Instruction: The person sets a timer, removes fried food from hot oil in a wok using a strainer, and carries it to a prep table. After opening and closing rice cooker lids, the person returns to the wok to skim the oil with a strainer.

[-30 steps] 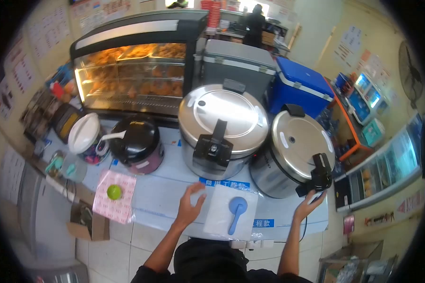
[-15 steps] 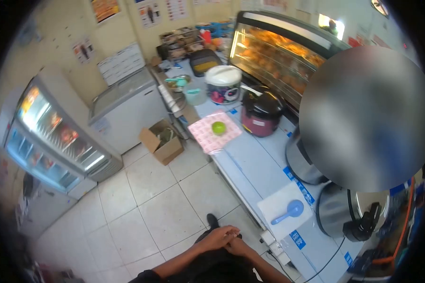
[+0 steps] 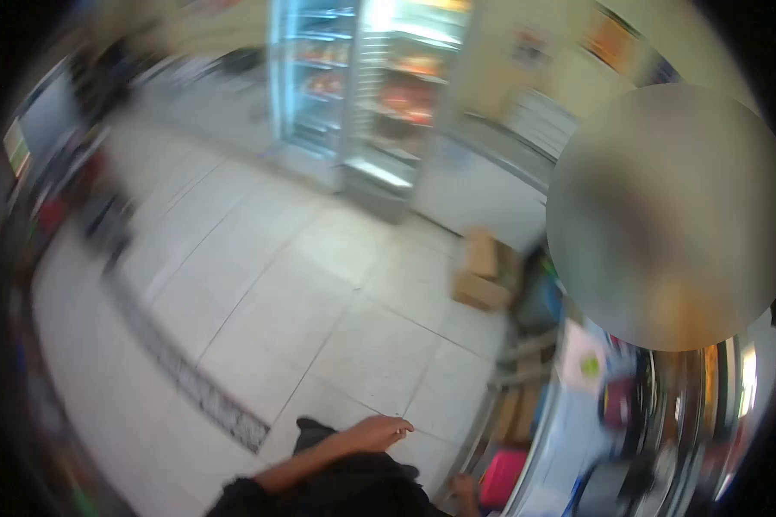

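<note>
My left hand (image 3: 386, 432) hangs in front of my dark clothing, above the tiled floor. Its fingers look loosely curled together, and no object shows in them. Low at the right, my right hand (image 3: 464, 488) is down beside the counter's edge, close to a bright pink object (image 3: 503, 476). Blur and the frame's edge hide its fingers, and whether it touches the pink object is unclear. On the counter (image 3: 569, 431) lie a pink sheet (image 3: 575, 349) and a green bowl (image 3: 590, 366), with a dark red cooker (image 3: 616, 403) near them.
Pale floor tiles (image 3: 259, 284) spread ahead, crossed by a dark patterned strip (image 3: 190, 379). A lit glass-door fridge (image 3: 405, 95) and a white chest freezer (image 3: 483, 185) stand along the wall. An open cardboard box (image 3: 483, 276) sits before the freezer. A blurred disc covers the upper right.
My view has swung left, so the counter now lies at the lower right and the fridge at top centre. My hands, together before, have parted, the right one moving toward the counter side.
</note>
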The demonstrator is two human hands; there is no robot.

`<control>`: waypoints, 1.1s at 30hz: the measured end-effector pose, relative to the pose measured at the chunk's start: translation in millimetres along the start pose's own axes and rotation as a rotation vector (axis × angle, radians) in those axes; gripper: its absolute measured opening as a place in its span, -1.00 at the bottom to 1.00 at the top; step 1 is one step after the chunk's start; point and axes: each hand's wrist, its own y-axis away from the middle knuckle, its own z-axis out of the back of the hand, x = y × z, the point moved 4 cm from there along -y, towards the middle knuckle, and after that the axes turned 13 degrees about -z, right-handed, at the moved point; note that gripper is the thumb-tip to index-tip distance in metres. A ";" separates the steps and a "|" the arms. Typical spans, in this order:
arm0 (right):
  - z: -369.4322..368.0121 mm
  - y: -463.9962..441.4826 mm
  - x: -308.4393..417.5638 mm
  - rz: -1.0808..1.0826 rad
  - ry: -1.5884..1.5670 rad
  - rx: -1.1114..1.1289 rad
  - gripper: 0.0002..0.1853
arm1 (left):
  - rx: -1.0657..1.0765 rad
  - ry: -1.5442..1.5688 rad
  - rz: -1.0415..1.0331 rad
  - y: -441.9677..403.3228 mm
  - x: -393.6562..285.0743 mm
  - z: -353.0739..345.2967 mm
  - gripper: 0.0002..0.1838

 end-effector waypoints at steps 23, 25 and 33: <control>-639.8 -62.3 627.8 0.541 0.747 0.673 -0.79 | -1.221 -0.217 1.010 500.1 207.5 353.0 -0.66; -674.6 -58.7 629.4 1.067 1.197 0.797 -0.79 | -1.427 -0.081 1.301 576.0 264.9 292.1 -0.62; -827.3 -41.8 727.0 1.189 1.685 0.925 -0.67 | -1.441 -0.029 1.398 606.9 264.3 275.9 -0.76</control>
